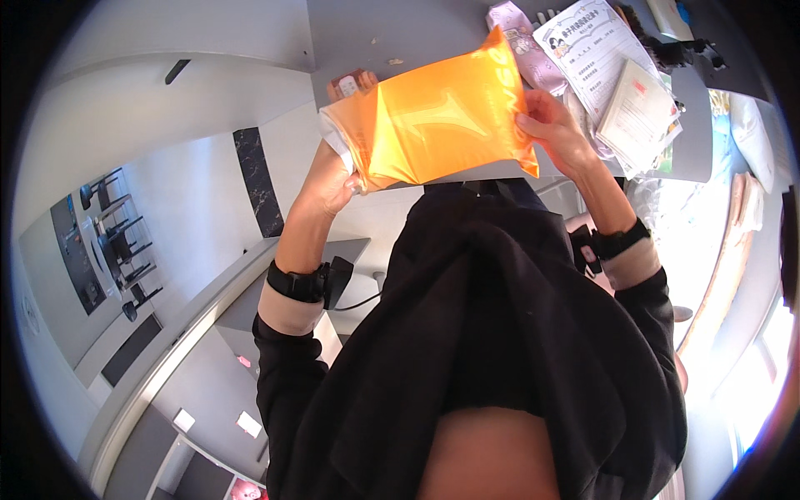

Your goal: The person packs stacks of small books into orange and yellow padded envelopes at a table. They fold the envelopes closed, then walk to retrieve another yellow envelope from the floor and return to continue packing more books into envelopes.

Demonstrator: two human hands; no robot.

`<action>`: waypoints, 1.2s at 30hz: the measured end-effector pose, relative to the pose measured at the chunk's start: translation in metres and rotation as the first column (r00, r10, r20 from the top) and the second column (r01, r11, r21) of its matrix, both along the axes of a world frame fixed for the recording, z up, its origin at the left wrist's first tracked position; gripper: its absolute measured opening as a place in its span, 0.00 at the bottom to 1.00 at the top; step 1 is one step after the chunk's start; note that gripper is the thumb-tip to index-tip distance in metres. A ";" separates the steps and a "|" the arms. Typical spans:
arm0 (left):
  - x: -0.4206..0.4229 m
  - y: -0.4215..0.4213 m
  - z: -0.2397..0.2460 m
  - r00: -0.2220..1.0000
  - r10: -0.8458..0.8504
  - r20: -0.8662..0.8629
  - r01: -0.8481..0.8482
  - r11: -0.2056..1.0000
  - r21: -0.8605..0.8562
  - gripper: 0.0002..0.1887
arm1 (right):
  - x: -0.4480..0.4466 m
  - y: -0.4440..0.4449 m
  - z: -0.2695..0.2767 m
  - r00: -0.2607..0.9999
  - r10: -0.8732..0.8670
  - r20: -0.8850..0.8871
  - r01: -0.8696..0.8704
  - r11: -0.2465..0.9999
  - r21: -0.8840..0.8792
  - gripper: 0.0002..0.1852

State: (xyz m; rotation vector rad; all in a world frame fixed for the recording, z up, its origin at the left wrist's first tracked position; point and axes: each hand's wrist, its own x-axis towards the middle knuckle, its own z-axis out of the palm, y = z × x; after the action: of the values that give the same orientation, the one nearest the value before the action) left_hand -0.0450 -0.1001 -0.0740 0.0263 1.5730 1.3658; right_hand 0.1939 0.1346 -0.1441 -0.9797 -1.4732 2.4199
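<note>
An orange plastic mailing bag (pixel 444 119) is held up over the near edge of a grey desk (pixel 412 31), with large pale lettering showing on it. At its left end, where a whitish inner edge shows, my left hand (pixel 331 181) grips the bag; part of that hand is hidden behind the bag. On the right side, my right hand (pixel 553 128) pinches the bag's edge between thumb and fingers. What is inside the bag cannot be seen. Behind its left end lies a small brown packet with a pale label (pixel 351 84).
Right of the bag, the desk holds a pink-purple patterned pouch (pixel 528 47), a printed paper sheet (pixel 597 50), a cream booklet (pixel 637 109) and a black holder-like object (pixel 690 55). A grey wall panel (pixel 250 25) adjoins the desk's left side. A cable (pixel 359 305) runs from my left wrist strap.
</note>
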 end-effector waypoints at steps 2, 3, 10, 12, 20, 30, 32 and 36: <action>0.005 0.011 -0.004 0.983 -0.144 0.115 0.124 0.978 0.165 0.19 | 0.021 0.005 0.011 0.997 -0.079 -0.020 0.079 0.997 0.018 0.24; 0.008 0.016 -0.008 0.962 -0.223 0.158 0.179 0.952 0.250 0.19 | 0.029 0.006 0.014 0.996 -0.093 -0.006 0.093 0.994 0.051 0.25; 0.049 0.033 -0.065 0.957 -0.290 -0.026 0.290 0.957 -0.004 0.07 | 0.073 0.000 -0.002 0.981 -0.055 0.189 0.019 0.982 0.188 0.26; 0.050 0.031 -0.077 0.930 -0.352 -0.107 0.336 0.931 -0.141 0.10 | 0.076 -0.003 -0.009 0.979 -0.080 0.187 0.064 0.994 0.092 0.27; 0.044 0.023 -0.080 0.662 -0.588 -0.466 0.525 0.806 -0.272 0.10 | 0.053 -0.007 -0.002 0.967 -0.068 0.244 -0.006 0.957 0.290 0.43; 0.058 0.028 -0.075 0.901 -0.341 -0.269 0.340 0.939 -0.051 0.08 | 0.039 -0.007 -0.017 0.890 -0.121 0.439 -0.146 0.837 0.527 0.49; 0.056 0.033 -0.079 0.826 -0.381 -0.416 0.375 0.922 -0.099 0.06 | 0.038 -0.006 -0.012 0.888 -0.114 0.446 -0.134 0.863 0.487 0.49; 0.055 0.036 -0.075 0.867 -0.372 -0.331 0.364 0.927 -0.088 0.08 | 0.039 -0.006 -0.007 0.886 -0.098 0.453 -0.130 0.885 0.447 0.48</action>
State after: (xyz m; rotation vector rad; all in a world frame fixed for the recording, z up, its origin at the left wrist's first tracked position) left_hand 0.0095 -0.0637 -0.1486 0.5532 1.7583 1.0760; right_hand 0.2328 0.1287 -0.1514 -1.4789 -2.0892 1.7440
